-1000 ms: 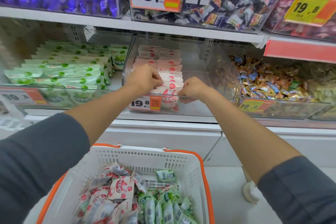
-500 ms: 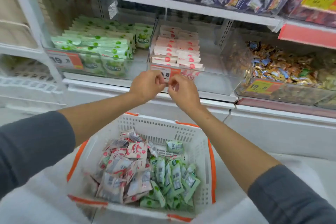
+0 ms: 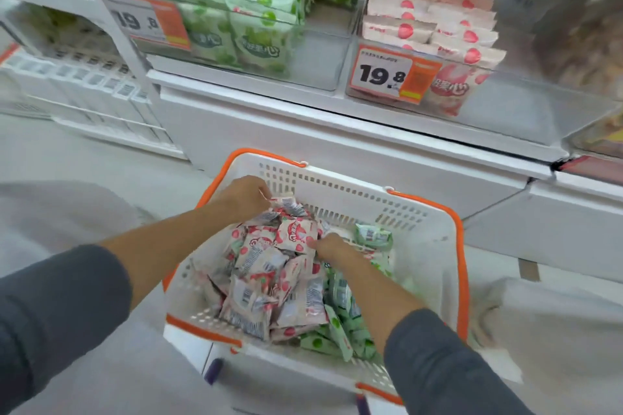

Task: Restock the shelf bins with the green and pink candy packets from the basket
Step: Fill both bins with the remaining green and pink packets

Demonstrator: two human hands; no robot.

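Shelf [image 3: 303, 118]: L hand [image 3: 247, 197] clamped on pink pkt [image 3: 285, 204], R hand [image 3: 332, 250] unclear, now in basket [image 3: 435, 246]

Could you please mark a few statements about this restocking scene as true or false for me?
The left hand and right hand are both in the basket. True.
In the basket, the pink packets lie right of the green packets. False: pink lies left, green right.
On the shelf, the pink bin stands right of the green bin. True.
The basket is orange all over. False: white with an orange rim.
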